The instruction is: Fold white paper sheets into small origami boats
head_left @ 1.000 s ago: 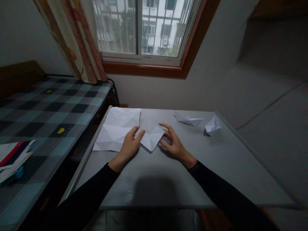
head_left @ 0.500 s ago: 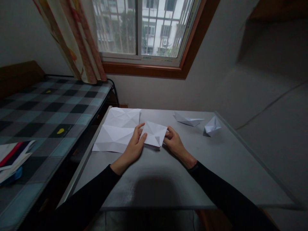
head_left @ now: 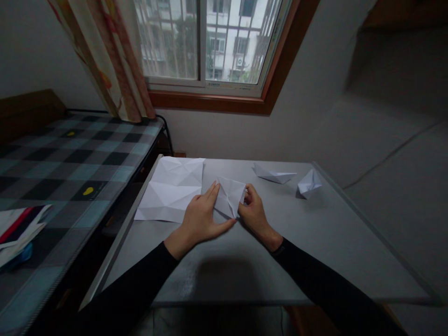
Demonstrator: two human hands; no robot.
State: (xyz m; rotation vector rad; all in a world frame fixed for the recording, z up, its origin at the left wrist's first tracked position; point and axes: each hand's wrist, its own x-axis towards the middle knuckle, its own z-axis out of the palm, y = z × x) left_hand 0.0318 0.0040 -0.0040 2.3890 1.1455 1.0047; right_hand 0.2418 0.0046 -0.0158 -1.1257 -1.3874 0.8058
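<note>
A small folded sheet of white paper [head_left: 229, 193] with creased flaps is between my hands over the table. My left hand [head_left: 199, 214] lies along its left side, fingers stretched out and thumb spread towards the near corner, touching the paper's edge. With curled fingers my right hand [head_left: 254, 207] pinches the paper's right edge; some of its fingertips are hidden behind the paper. Left of my left hand lies a larger creased white sheet [head_left: 171, 186], opened out flat. Two folded paper shapes are at the right: a long boat-like one [head_left: 275, 175] and a pointed, more compact one [head_left: 310, 184].
The grey-white table [head_left: 280, 266] stands against the wall below a window [head_left: 203, 42]. At the left is a bed with a checked cover [head_left: 94, 154], with papers [head_left: 21, 228] on it. A curtain [head_left: 115, 70] hangs at the window.
My left hand has let go of its thumb-on-top grip and now stretches along the paper's left side. The paper has turned and shifted slightly right, with its flaps showing differently.
</note>
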